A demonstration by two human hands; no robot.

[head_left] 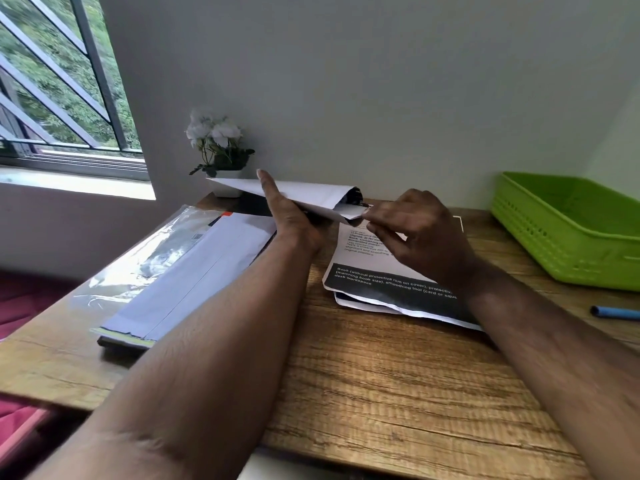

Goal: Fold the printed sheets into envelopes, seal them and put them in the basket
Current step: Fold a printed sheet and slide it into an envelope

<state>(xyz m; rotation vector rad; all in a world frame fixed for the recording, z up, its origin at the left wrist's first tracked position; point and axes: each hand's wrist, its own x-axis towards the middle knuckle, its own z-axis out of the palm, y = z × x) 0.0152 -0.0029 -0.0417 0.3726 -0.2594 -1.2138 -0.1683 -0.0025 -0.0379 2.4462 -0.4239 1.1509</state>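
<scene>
The folded sheet (pixel 304 197) is held in the air above the far middle of the bench (pixel 381 375), at about 12 o'clock from the person. The right hand (pixel 415 230) pinches its near right corner, fingers curled on the paper. The left hand (pixel 287 209) braces the fold with straight fingers, pointing up. More printed sheets (pixel 388 271) lie just below, under the right hand. The green basket (pixel 568 233) waits at 2 o'clock, well apart. To fold well, I judge the edges should be matched first, then the crease pressed flat against the bench.
</scene>
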